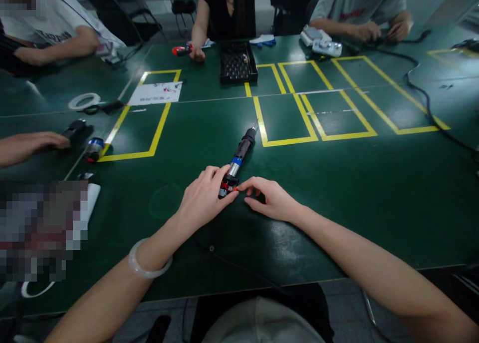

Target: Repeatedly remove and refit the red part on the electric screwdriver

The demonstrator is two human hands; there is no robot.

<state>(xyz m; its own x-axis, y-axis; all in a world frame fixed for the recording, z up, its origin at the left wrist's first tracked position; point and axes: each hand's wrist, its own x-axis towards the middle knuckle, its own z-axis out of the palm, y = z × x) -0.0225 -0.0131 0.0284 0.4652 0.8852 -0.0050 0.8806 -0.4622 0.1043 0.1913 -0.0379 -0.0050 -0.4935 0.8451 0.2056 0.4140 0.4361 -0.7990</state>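
A dark green counter [374, 198] stretches across the view, marked with yellow tape rectangles [290, 142]. A person in a black top [245, 13] sits at its far side, behind a black compartmented tray [238, 79]. A white sheet [149, 94] lies to the left, across one of the taped outlines. The left hand [204, 195] curls over the rear of the motor assembly, its grip pinching that end between thumb and fingers. Opposite, the right hand [275, 198] has its grip spread, thumb apart from forefinger. The motor assembly [241, 153], black with a blue-and-silver section, lies between and ahead of the hands, its thin tip pointing away. The right forefinger reaches a tiny orange piece [235, 188] at its rear; whether they touch is unclear.
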